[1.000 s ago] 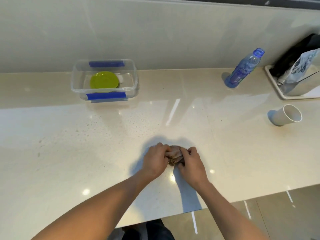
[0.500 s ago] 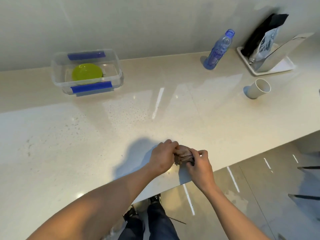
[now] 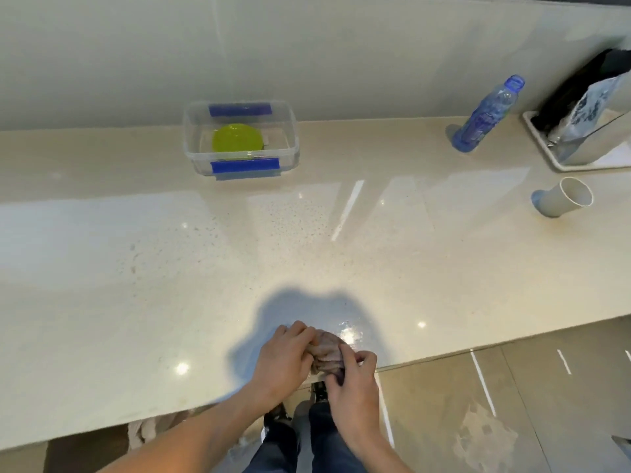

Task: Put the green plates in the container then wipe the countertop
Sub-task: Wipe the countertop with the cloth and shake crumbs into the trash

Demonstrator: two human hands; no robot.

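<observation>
A green plate [image 3: 237, 142] lies inside the clear plastic container [image 3: 293, 131] with blue clips, at the back of the beige countertop [image 3: 170, 268]. At the countertop's front edge, a bunched pinkish-brown cloth [image 3: 327, 353] is held between both hands. My left hand [image 3: 283, 360] grips its left side and my right hand [image 3: 351, 384] pinches its right side. The cloth rests on the counter, partly hidden by my fingers.
A blue water bottle [image 3: 488, 114] stands at the back right. A white tray [image 3: 546, 155] with a black and a silver pouch sits at the far right. A white cup [image 3: 563, 199] lies on its side near it. The tiled floor [image 3: 512, 404] lies below the counter edge.
Both hands with the cloth have drawn back toward the counter's front edge. The camera view has swung, so the container now appears nearer the middle.
</observation>
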